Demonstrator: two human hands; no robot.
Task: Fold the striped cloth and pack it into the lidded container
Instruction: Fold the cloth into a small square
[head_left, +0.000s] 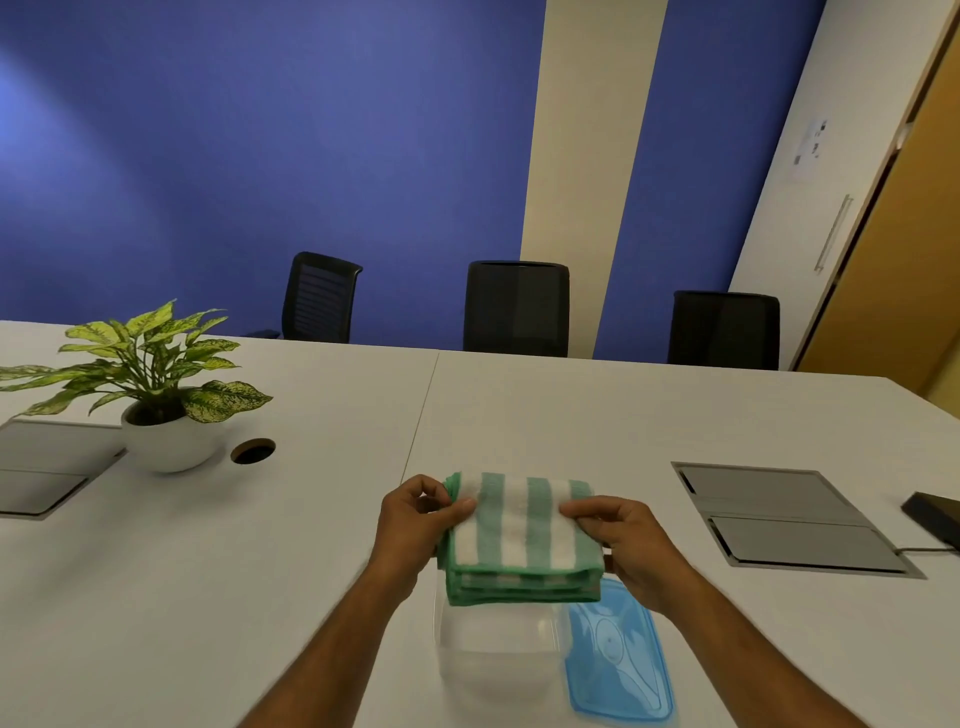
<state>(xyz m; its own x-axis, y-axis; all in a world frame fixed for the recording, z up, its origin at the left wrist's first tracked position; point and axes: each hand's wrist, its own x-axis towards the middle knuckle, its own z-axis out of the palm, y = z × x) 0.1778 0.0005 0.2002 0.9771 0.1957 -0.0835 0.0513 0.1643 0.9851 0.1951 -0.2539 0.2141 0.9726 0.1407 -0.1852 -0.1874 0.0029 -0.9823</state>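
The green-and-white striped cloth (522, 538), folded into a thick stack, was pinched at either side by the left hand (410, 525) and right hand (631, 545) above the clear container (493, 654); the blue lid (618, 660) lay just right of the container, bare surface (260, 571) to its left.

Folded green-white striped cloth (519, 540) above open clear container (498, 649), blue lid (618, 660) beside

I take the container (496, 652) on the table (623, 415) as my landmark; the folded cloth (519, 535) sits just behind it, overlapping its far rim, with my left hand (415, 525) at the cloth's left edge and my right hand (631, 545) at its right; the lid (618, 660) lies flat, touching the container's right side; far left and behind stands a potted plant (156, 384); a floor-box panel (789, 519) lies well right; three chairs (517, 306) stand behind the table.
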